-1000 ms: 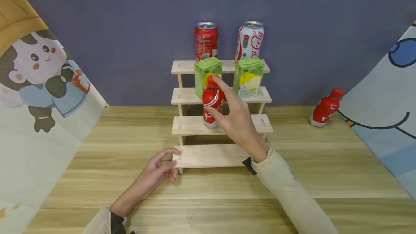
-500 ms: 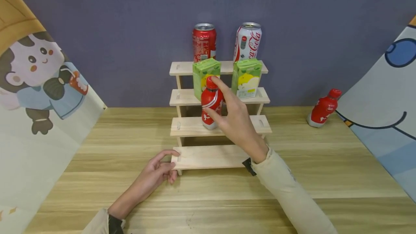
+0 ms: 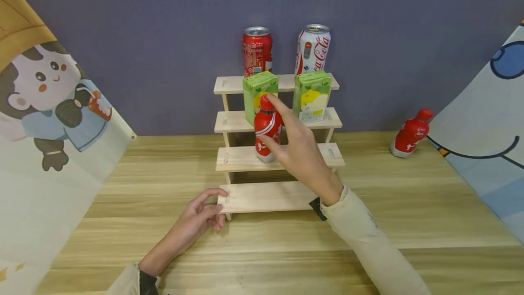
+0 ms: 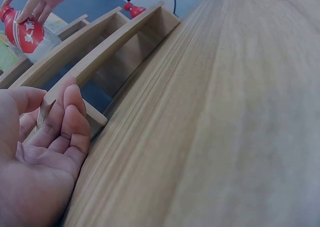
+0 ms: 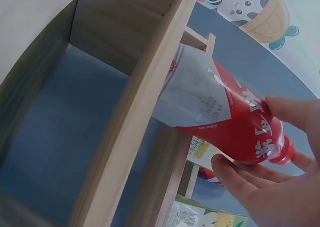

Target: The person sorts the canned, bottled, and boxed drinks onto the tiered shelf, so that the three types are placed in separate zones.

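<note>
My right hand [image 3: 300, 149] holds a red-capped bottle [image 3: 266, 124] with a red label, its thumb and fingers around the upper part. The bottle stands upright on the second step from the bottom of a wooden tiered shelf [image 3: 262, 197], left of the middle. In the right wrist view the bottle's pale base [image 5: 192, 92] meets the board. My left hand [image 3: 200, 213] grips the left end of the lowest step; in the left wrist view its thumb and fingers [image 4: 72, 104] pinch the board's corner.
Two green juice boxes [image 3: 313, 99] stand on the third step, the left one partly behind the bottle. A red can [image 3: 257, 51] and a white cola can [image 3: 313, 49] are on the top step. Another red bottle [image 3: 411, 133] stands on the table to the right, by the printed side panel.
Both hands keep their places on the bottle and the shelf. The head view has shifted slightly; nothing else has visibly moved.
</note>
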Available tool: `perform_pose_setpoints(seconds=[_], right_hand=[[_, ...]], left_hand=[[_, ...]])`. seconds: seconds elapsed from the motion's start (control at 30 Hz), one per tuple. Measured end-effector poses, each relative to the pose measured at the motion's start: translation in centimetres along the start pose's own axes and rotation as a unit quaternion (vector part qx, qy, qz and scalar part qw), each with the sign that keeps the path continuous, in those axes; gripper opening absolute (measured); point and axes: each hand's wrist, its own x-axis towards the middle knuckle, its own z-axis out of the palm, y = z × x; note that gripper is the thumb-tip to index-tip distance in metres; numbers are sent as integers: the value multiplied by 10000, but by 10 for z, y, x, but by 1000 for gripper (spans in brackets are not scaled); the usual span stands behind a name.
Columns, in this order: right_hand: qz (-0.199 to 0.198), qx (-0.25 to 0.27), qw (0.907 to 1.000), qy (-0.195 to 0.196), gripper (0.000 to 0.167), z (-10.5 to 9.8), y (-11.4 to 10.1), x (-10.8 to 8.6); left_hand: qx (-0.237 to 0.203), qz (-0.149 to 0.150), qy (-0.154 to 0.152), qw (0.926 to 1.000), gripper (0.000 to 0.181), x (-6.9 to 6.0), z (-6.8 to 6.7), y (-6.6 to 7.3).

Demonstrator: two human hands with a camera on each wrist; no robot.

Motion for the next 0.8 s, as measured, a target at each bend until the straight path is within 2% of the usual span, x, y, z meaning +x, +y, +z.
perform_pose_setpoints(seconds=[0.17,0.43,0.8], right_hand=[[-71,-55,10000,-1,85,-6,-1,-3],[-345,-357,9987,80,72,-16,0,-16],[-451,-788,9958,112,68,-36,6,-29]], left_hand=[[-42,-2,-17,10000,41,1,1,0],[-30,-85,17,10000,41,1,0,1],[-36,-77,16,10000,41,1,0,-1]])
